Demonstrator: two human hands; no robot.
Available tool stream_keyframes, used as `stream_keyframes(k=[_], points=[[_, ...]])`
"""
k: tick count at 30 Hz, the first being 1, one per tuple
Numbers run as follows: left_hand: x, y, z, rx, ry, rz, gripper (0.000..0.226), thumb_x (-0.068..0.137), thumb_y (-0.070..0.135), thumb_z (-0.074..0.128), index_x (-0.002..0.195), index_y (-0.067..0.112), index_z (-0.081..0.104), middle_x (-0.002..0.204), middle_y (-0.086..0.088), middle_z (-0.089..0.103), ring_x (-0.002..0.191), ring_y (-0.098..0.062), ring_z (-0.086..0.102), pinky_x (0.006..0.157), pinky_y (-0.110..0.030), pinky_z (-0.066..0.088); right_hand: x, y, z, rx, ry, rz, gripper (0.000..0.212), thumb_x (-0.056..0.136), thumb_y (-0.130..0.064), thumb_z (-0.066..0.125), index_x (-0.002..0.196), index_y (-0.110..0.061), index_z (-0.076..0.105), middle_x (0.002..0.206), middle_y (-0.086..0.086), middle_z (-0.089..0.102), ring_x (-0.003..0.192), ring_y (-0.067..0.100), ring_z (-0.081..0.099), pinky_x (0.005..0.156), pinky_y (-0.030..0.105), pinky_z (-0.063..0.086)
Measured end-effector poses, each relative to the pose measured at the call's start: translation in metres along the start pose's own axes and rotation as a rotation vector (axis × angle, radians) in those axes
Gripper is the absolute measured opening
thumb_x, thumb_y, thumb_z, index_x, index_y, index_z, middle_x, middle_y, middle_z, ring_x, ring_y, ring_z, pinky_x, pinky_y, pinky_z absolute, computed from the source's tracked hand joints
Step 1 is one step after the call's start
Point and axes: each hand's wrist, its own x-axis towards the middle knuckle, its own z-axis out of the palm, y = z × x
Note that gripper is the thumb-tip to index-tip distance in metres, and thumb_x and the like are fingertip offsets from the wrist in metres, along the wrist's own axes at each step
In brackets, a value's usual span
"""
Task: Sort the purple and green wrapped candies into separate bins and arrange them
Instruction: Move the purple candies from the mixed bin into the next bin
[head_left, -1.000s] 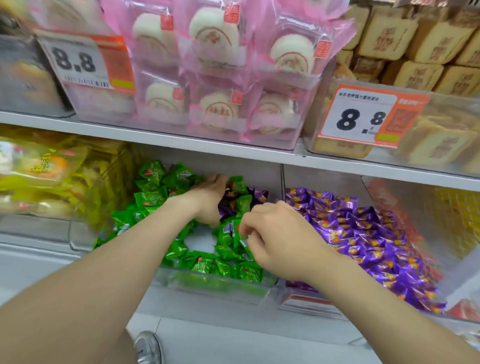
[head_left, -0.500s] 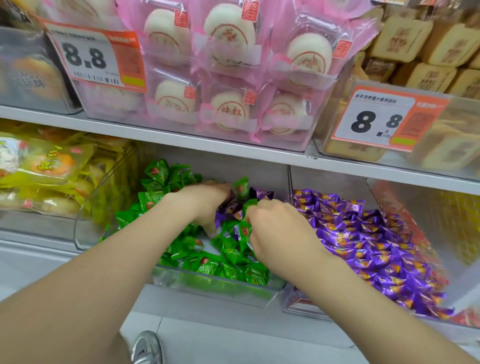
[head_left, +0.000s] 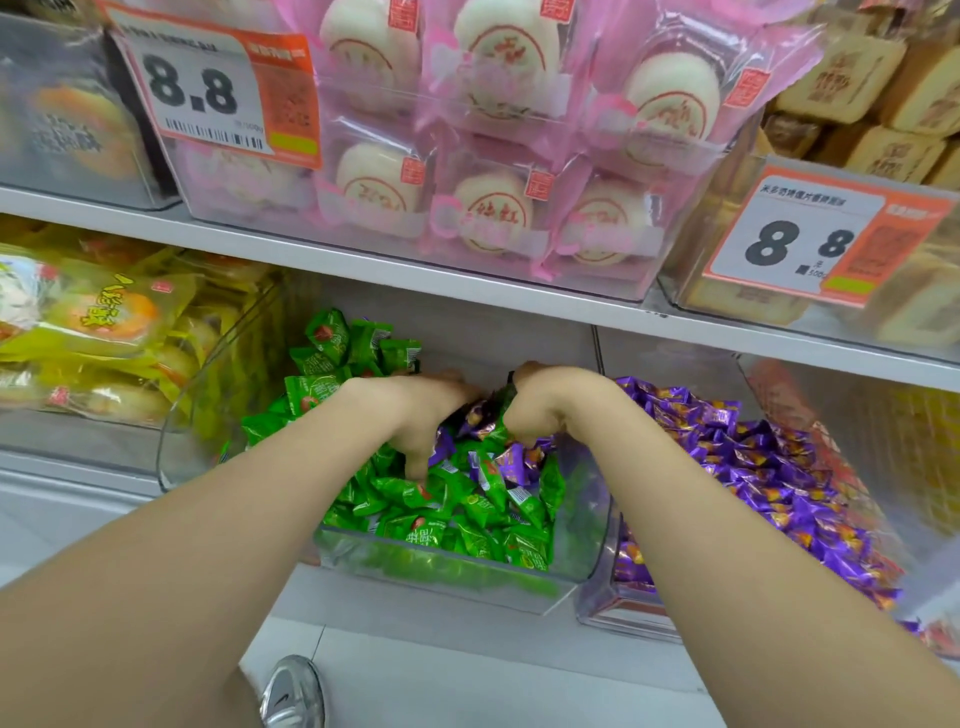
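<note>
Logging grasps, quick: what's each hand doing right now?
Left hand: fingers dug into the green candies; whether it holds one cannot be told.
Right hand: fist gripping a green candy.

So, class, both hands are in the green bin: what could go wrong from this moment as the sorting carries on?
1. Some purple candies lie mixed among the green candies right by both hands, so a handful taken by the right hand might carry green ones into the purple bin.
2. The green candies are heaped close to the low front wall of the green bin; digging by the left hand could push some over it.
</note>
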Motion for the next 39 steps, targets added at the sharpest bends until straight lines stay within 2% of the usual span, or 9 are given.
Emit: stream_keyframes(k=[4, 7, 10, 12, 14, 19, 27, 34, 39], points=[[-0.006, -0.008, -0.004, -0.036, 0.032, 0.015, 0.111, 0.053, 0.015, 0.1, 0.147, 0.029, 0.044, 0.137, 0.001, 0.05, 0.125, -0.027, 0.056, 0.099, -0.042, 0.054, -0.001, 0.004, 0.004, 0.175, -0.012, 0.006, 0.028, 0.09, -0.013, 0.076, 0.115, -0.006, 0.065, 0.087, 0.004, 0.059, 0.071, 0.019, 0.056, 0.06, 0.022, 0.044], [-0.016, -0.015, -0.007, -0.101, 0.113, 0.045, 0.074, 0.065, 0.011, 0.089, 0.13, 0.033, 0.059, 0.121, 0.003, 0.061, 0.106, -0.021, 0.063, 0.088, -0.041, 0.059, 0.003, 0.008, 0.013, 0.208, -0.042, -0.048, 0.065, 0.081, -0.01, 0.083, 0.14, -0.003, 0.055, 0.133, 0.013, 0.062, 0.117, 0.031, 0.062, 0.099, 0.037, 0.055], [-0.029, -0.02, -0.005, -0.175, 0.122, 0.064, 0.055, 0.068, 0.016, 0.09, 0.114, 0.036, 0.068, 0.1, 0.003, 0.07, 0.086, -0.015, 0.069, 0.077, -0.039, 0.061, -0.004, 0.01, 0.013, 0.224, -0.092, -0.15, 0.096, 0.079, -0.007, 0.086, 0.16, -0.014, 0.034, 0.158, 0.009, 0.046, 0.139, 0.03, 0.049, 0.113, 0.043, 0.047], [-0.038, -0.021, -0.005, -0.244, 0.141, 0.084, 0.054, 0.063, 0.026, 0.097, 0.107, 0.038, 0.069, 0.097, 0.006, 0.074, 0.084, -0.007, 0.072, 0.079, -0.038, 0.062, -0.01, 0.011, 0.012, 0.193, -0.062, -0.209, 0.1, 0.08, -0.014, 0.088, 0.161, -0.018, 0.031, 0.152, 0.002, 0.051, 0.136, 0.023, 0.051, 0.108, 0.034, 0.049], [-0.05, -0.019, -0.007, -0.311, 0.164, 0.119, 0.06, 0.059, 0.034, 0.101, 0.108, 0.04, 0.067, 0.101, 0.011, 0.073, 0.084, -0.001, 0.072, 0.081, -0.036, 0.062, -0.018, 0.008, 0.014, 0.16, -0.002, -0.243, 0.092, 0.08, -0.024, 0.09, 0.156, -0.016, 0.038, 0.124, -0.006, 0.06, 0.117, 0.018, 0.057, 0.09, 0.026, 0.052], [-0.074, 0.001, -0.006, -0.245, 0.181, 0.13, 0.069, 0.06, 0.043, 0.1, 0.118, 0.038, 0.061, 0.103, 0.014, 0.064, 0.088, -0.003, 0.063, 0.078, -0.033, 0.058, -0.028, 0.008, 0.026, 0.06, 0.074, -0.23, 0.07, 0.081, -0.041, 0.088, 0.131, -0.013, 0.048, 0.124, 0.007, 0.061, 0.11, 0.026, 0.063, 0.095, 0.042, 0.056], [-0.076, 0.037, 0.01, 0.076, 0.212, 0.06, 0.049, 0.075, 0.065, 0.078, 0.097, 0.027, 0.058, 0.08, 0.01, 0.06, 0.089, -0.019, 0.057, 0.086, -0.042, 0.034, -0.044, 0.016, 0.033, -0.098, 0.27, -0.284, 0.055, 0.074, -0.056, 0.088, 0.11, -0.029, 0.055, 0.095, -0.004, 0.049, 0.099, 0.027, 0.058, 0.075, 0.039, 0.05], [-0.075, 0.034, 0.006, 0.019, 0.212, 0.011, 0.033, 0.094, 0.055, 0.068, 0.11, 0.027, 0.059, 0.103, 0.004, 0.066, 0.109, -0.025, 0.06, 0.103, -0.044, 0.036, -0.052, 0.015, 0.033, -0.236, 0.252, -0.268, 0.035, 0.084, -0.013, 0.081, 0.112, -0.014, 0.059, 0.113, 0.012, 0.058, 0.096, 0.036, 0.064, 0.075, 0.042, 0.056], [-0.078, 0.034, -0.001, -0.326, 0.408, -0.053, 0.023, 0.101, 0.043, 0.059, 0.105, 0.021, 0.057, 0.09, -0.001, 0.067, 0.089, -0.027, 0.064, 0.075, -0.038, 0.047, -0.059, 0.012, 0.03, -0.179, 0.37, -0.254, 0.034, 0.087, -0.019, 0.073, 0.117, -0.016, 0.057, 0.114, 0.013, 0.057, 0.102, 0.039, 0.063, 0.073, 0.039, 0.048]])
